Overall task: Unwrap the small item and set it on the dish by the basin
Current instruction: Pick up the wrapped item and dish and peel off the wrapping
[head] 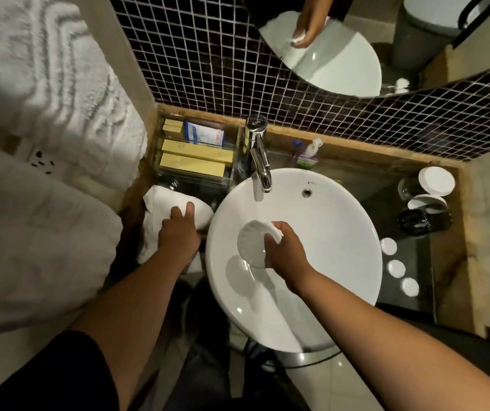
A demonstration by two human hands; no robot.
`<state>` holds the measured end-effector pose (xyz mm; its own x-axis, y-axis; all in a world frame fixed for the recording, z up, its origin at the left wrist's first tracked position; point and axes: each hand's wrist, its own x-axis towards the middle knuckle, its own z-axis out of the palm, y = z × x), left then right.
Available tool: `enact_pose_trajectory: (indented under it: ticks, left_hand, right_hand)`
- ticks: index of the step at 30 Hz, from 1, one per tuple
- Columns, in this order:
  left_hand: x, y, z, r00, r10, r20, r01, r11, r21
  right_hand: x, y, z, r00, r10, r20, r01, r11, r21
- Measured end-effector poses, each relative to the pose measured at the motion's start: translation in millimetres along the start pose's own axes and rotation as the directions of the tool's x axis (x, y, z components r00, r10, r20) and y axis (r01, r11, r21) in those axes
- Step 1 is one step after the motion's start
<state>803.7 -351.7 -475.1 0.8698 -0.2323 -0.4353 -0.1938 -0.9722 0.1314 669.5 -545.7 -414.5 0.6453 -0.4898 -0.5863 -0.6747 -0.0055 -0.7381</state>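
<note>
My right hand [286, 252] holds a small white round dish [249, 243] above the bowl of the white basin [341, 221]. A small white item [278, 232] is pinched at the same hand's fingertips against the dish's edge; whether it is wrapped I cannot tell. My left hand [178, 229] lies flat on a folded white towel [163, 200] on the counter left of the basin, fingers spread, holding nothing.
A chrome tap [258, 155] stands behind the basin. A clear tray [229, 176] with yellow boxes and a packet sits back left. Lidded glasses [435, 182] and three white round caps [389, 246] are on the dark counter to the right. A mirror [341, 63] hangs above.
</note>
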Motion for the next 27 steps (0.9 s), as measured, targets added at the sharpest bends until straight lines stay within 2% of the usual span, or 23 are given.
enact_pose_trajectory:
  ticks: [2, 4, 6, 8, 13, 16, 17, 21, 27]
  left_hand:
    - [-14.3, 1.2, -14.1, 0.997, -0.017, -0.072, 0.007, 0.99, -0.143]
    - [-28.0, 3.2, -36.2, 0.977, -0.009, -0.215, -0.05, 0.962, -0.269]
    - [-42.9, 2.0, -59.7, 0.919, 0.04, -0.391, -0.168, 0.939, -0.3]
    - [-58.5, 2.6, -81.9, 0.877, 0.111, -0.467, -0.254, 0.933, -0.255]
    - [-101.8, 33.9, -116.7, 0.912, 0.308, -0.272, -0.354, 0.924, -0.143]
    - [-125.0, 51.8, -113.7, 0.821, 0.526, -0.222, -0.524, 0.849, 0.07]
    - [-130.0, 55.0, -111.5, 0.806, 0.556, -0.203, -0.544, 0.831, 0.113]
    - [-136.6, 61.6, -107.5, 0.876, 0.47, -0.103, -0.461, 0.881, 0.104]
    - [-132.2, 55.5, -112.7, 0.932, 0.363, 0.027, -0.36, 0.908, 0.216]
  right_hand:
    - [-6.0, -5.9, -4.2, 0.998, 0.058, 0.025, -0.06, 0.994, 0.092]
    - [-9.6, -12.4, -8.1, 0.996, 0.074, 0.042, -0.078, 0.991, 0.111]
    - [-13.4, -21.7, -11.1, 0.994, 0.081, 0.067, -0.087, 0.991, 0.105]
    - [-16.7, -31.3, -12.4, 0.991, 0.081, 0.107, -0.09, 0.992, 0.09]
    - [-26.0, -54.2, -11.0, 0.97, 0.051, 0.237, -0.089, 0.984, 0.151]
    - [-31.9, -66.1, -8.6, 0.959, 0.017, 0.283, -0.088, 0.967, 0.238]
    - [-34.2, -68.8, -9.2, 0.957, 0.021, 0.29, -0.102, 0.958, 0.267]
    - [-44.2, -72.8, -18.0, 0.937, 0.024, 0.348, -0.134, 0.946, 0.297]
    - [-58.2, -77.5, -30.7, 0.9, -0.044, 0.433, -0.041, 0.982, 0.186]
